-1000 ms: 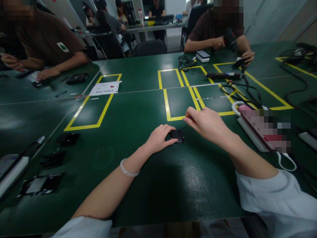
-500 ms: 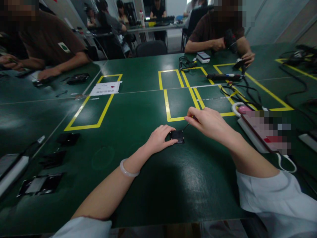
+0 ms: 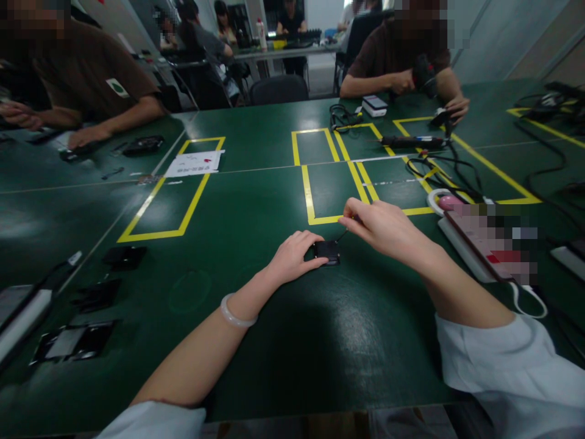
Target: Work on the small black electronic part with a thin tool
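Observation:
A small black square part [image 3: 327,251] lies on the green table [image 3: 256,201] just in front of me. My left hand [image 3: 292,256] rests beside it, fingers curled around its left edge and pinning it down. My right hand [image 3: 384,228] is pinched on a thin dark tool [image 3: 343,232] whose tip slants down to the part's upper right corner.
Yellow tape rectangles [image 3: 170,189] mark the table. Several black parts [image 3: 123,256] and a flat device [image 3: 75,341] lie at my left. A white and pink unit [image 3: 475,238] with cables sits at my right. Other people work across the table with tools and cords [image 3: 411,141].
My right hand has shifted slightly with the thin tool against the part. My left hand and the part have stayed where they were.

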The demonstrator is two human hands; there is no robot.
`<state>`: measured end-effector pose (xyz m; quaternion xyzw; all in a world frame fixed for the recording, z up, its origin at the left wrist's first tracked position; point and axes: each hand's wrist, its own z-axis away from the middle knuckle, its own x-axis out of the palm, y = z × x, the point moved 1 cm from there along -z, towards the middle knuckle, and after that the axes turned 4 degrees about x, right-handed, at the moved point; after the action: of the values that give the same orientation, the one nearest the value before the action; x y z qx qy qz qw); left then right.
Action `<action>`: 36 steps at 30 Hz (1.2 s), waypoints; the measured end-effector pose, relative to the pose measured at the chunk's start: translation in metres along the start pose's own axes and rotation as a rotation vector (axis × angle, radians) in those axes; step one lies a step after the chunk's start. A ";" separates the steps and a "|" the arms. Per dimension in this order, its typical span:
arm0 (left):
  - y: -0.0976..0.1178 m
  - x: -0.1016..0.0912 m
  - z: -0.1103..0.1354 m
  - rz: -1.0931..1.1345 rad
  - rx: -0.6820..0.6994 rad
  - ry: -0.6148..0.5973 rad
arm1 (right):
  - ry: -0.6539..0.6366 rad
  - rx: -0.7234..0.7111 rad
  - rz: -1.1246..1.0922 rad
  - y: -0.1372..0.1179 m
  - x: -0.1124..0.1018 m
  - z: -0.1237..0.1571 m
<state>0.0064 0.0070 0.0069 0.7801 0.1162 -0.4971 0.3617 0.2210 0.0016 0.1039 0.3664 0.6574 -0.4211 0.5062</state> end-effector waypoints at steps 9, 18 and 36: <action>0.000 -0.001 0.000 0.005 -0.003 -0.005 | -0.012 -0.039 -0.044 -0.001 -0.002 0.002; 0.000 0.000 0.000 0.006 -0.008 -0.005 | -0.004 0.024 0.021 -0.002 -0.001 0.000; -0.001 0.001 0.000 0.013 -0.006 -0.004 | -0.015 0.020 0.033 -0.006 -0.003 0.002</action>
<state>0.0067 0.0075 0.0059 0.7788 0.1120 -0.4958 0.3677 0.2175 -0.0029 0.1074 0.3791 0.6433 -0.4219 0.5142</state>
